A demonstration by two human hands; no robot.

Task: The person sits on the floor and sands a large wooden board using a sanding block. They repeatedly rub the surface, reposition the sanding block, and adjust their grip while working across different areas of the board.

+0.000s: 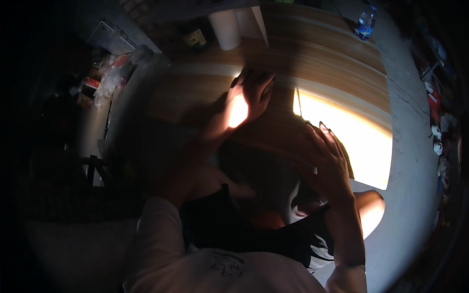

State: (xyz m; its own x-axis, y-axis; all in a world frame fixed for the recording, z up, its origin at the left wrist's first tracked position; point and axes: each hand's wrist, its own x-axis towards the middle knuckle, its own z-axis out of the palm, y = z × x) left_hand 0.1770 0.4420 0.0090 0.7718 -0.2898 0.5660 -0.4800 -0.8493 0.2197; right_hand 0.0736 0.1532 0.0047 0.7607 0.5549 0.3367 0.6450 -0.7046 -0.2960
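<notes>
A low wood-grain table (329,55) stands before me, partly in deep shadow and partly in glaring light. My left hand (249,93) rests over its middle, fingers curled around a small dark object (270,87). Most of that object is hidden by the hand and shadow. Over the table's near edge, on the right, my right hand (329,161) is stretched out palm down, holding nothing visible. A thin dark line (298,100), a cord or a shadow, runs across the bright patch beyond its fingertips.
Toward the far side stand a white cylinder (226,31) and a dark labelled jar (198,38). A plastic water bottle (365,23) is at the far right corner. Plastic bags (110,78) and boxes pile up at left. Grey floor (410,139) borders the table, with clutter along the right.
</notes>
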